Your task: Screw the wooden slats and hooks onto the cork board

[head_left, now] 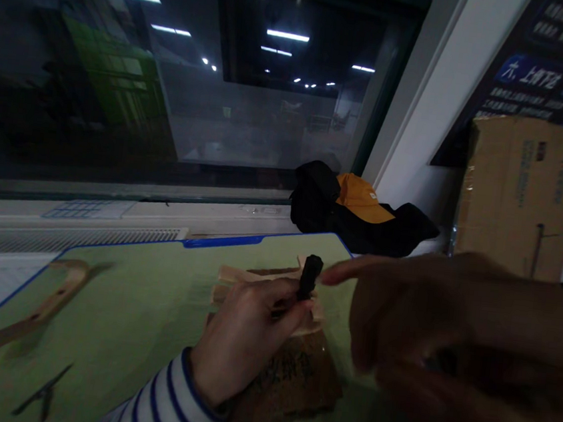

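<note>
My left hand (252, 339), in a striped sleeve, is closed on a short black piece (310, 274) held upright between thumb and fingers. Its exact kind cannot be made out. My right hand (440, 328) looms large and blurred at the right, the index finger stretched toward the black piece and the other fingers curled. Whatever those curled fingers hold is hidden in shadow. Pale wooden strips (232, 274) lie beneath and behind my left hand. Partly covered by that wrist is a flat brown board (293, 383) with dark written characters.
A blue-edged greenish mat (151, 305) covers the table. On its left lie a curved wooden piece (53, 301) and a thin dark forked object (44, 393). By the window sit a black cloth item and an orange cap (361, 194); a cardboard box (519, 196) stands at the right.
</note>
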Demonstrator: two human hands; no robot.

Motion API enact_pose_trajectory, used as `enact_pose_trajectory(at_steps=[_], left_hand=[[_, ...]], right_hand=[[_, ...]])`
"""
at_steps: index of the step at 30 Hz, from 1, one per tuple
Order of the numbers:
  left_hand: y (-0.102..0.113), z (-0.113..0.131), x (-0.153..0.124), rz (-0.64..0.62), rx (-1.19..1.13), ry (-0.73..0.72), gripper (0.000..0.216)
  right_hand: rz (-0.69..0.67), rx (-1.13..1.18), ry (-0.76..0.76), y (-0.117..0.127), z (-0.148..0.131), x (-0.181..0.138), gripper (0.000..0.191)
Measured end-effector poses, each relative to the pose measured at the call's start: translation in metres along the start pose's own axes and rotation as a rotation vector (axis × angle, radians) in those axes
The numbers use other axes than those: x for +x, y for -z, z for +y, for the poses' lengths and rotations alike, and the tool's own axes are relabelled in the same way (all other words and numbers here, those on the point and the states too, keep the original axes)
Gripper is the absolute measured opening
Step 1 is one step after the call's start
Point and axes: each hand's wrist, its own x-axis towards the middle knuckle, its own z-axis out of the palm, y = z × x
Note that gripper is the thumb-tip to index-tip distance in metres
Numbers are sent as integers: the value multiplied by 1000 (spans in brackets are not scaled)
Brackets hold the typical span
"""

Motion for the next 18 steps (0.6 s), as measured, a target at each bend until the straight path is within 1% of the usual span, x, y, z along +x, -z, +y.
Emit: enact_pose_trajectory(at_steps=[2,4,7,8,9,12,13,16,18], left_hand=[[1,0,0,-21,-26,10,14],[1,-1,0,-24,-30,19,14],[-1,-4,1,-30,-29,24,15],[-1,-5,1,-26,-18,21,16],[-2,-5,1,-18,-5,15,16],[-2,-6,2,-2,19,-1,15],[-2,-6,2,-2,19,-3,14],[-2,-6,3,-7,16,-11,12],[-1,-5,3,-8,16,-13,12]], right_hand=[[52,103,18,2,-2,11,10],[89,99,-20,2,3,21,8],[143,1,-78,-3,15,28,6],[146,-41,-82,-4,20,29,4],[141,-82,-80,-5,24,29,6],[44,-150,-69,-7,35,28,28],[11,-164,-77,-8,37,28,31],[-74,-139,-107,-8,38,28,29],[-120,-78,-94,-9,37,28,27]])
